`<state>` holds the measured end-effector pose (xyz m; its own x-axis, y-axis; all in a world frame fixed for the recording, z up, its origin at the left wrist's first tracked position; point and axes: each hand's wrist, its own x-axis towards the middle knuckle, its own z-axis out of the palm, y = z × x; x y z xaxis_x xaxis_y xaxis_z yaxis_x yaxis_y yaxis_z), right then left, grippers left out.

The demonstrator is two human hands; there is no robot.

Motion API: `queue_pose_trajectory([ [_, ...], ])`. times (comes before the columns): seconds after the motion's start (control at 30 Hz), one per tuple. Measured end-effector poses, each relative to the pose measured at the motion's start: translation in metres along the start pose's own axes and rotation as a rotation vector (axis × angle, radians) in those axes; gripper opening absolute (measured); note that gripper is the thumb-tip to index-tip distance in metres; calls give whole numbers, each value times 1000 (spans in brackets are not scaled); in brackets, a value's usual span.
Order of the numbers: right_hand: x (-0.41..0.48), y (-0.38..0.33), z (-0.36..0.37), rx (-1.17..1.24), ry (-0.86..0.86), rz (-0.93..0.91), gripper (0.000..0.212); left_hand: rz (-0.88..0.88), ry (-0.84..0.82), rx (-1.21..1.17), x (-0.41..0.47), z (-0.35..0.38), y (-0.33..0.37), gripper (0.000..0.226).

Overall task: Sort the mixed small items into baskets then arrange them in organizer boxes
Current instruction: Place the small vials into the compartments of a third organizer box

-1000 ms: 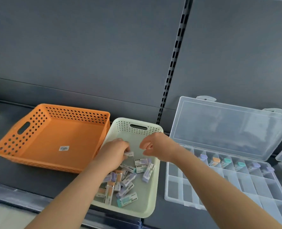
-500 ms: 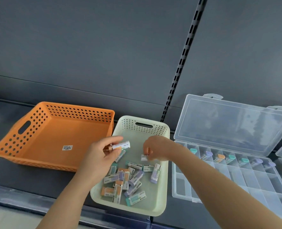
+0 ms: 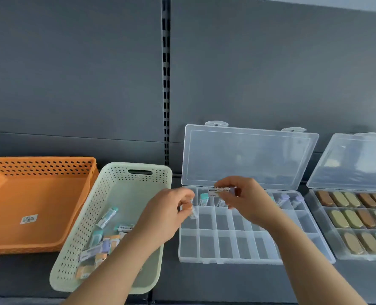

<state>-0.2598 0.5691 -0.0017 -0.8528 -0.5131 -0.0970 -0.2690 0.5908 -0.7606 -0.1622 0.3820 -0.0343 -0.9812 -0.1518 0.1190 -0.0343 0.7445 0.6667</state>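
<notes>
Head view: the right hand (image 3: 246,201) pinches a labelled eraser (image 3: 220,190) between thumb and fingertips, above the far row of the clear organizer box (image 3: 226,259). The lid (image 3: 248,155) of this box stands open against the grey back panel (image 3: 72,73). The left hand (image 3: 169,213) has curled fingers that pinch a small blurred piece (image 3: 192,213), over the far-left compartments. A teal-capped eraser (image 3: 204,198) and purple ones (image 3: 284,199) lie in the far row. Left of the box, the pale green basket (image 3: 83,234) holds the loose erasers (image 3: 103,241). Further left stands the orange basket (image 3: 39,194). At the right, a second organizer box (image 3: 321,230) holds oval pieces (image 3: 354,219).
</notes>
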Motion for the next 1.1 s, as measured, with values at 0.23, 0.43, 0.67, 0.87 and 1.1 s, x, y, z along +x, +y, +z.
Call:
queue_pose_trajectory([
  [0.23, -8, 30, 10, 28, 86, -54, 23, 60, -37, 397, 11, 27, -3, 16],
  [0.43, -6, 36, 36, -104, 69, -117, 15, 72, -48, 470, 12, 29, -2, 21],
  [0.67, -3, 33, 50, -369, -52, -143, 17, 65, -45, 516, 9, 26, 0, 29],
  [0.87, -2, 31, 53, -430, -92, -123, 19, 89, 0, 398, 6, 11, 2, 30],
  [1.1, -3, 3, 38, -354, -40, -151, 31, -153, -6, 174, -15, -46, -47, 31],
])
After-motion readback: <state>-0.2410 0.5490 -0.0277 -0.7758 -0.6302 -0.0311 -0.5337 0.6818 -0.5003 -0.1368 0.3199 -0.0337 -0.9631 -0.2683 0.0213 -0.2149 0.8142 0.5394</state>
